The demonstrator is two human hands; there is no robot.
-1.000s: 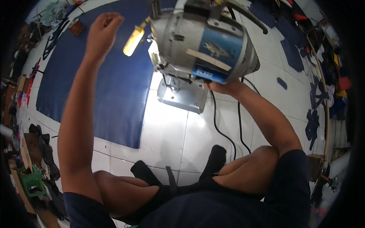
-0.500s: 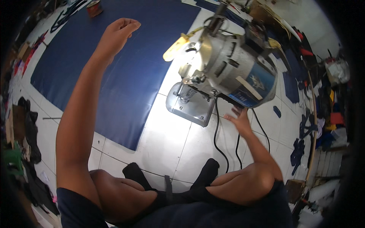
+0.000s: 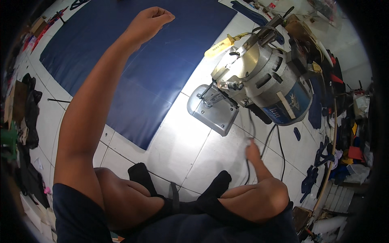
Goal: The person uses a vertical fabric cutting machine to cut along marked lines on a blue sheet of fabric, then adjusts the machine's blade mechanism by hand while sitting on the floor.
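Observation:
My left hand (image 3: 150, 25) hovers above a dark blue cloth (image 3: 137, 85) spread over the floor. Its fingers are curled and the thumb is pressed against them; whatever they may pinch does not show. To the right of the cloth stands a cloth cutting machine (image 3: 263, 83) with a silver motor body and a flat metal base plate (image 3: 212, 113). Below the machine my right hand (image 3: 253, 150), smeared by motion, closes around a black cable (image 3: 247, 172) near my right knee.
White floor tiles (image 3: 178, 141) lie between my feet and the machine. A yellow tag (image 3: 219, 47) hangs from the machine. Another black cord (image 3: 281, 150) trails at the right. Dark fabric scraps (image 3: 310, 178) and a long wooden strip (image 3: 330, 168) lie further right.
My right hand has come back from under the motor toward me, its spread fingers now closed on the cable. The left hand keeps its curled shape; the whole view has shifted.

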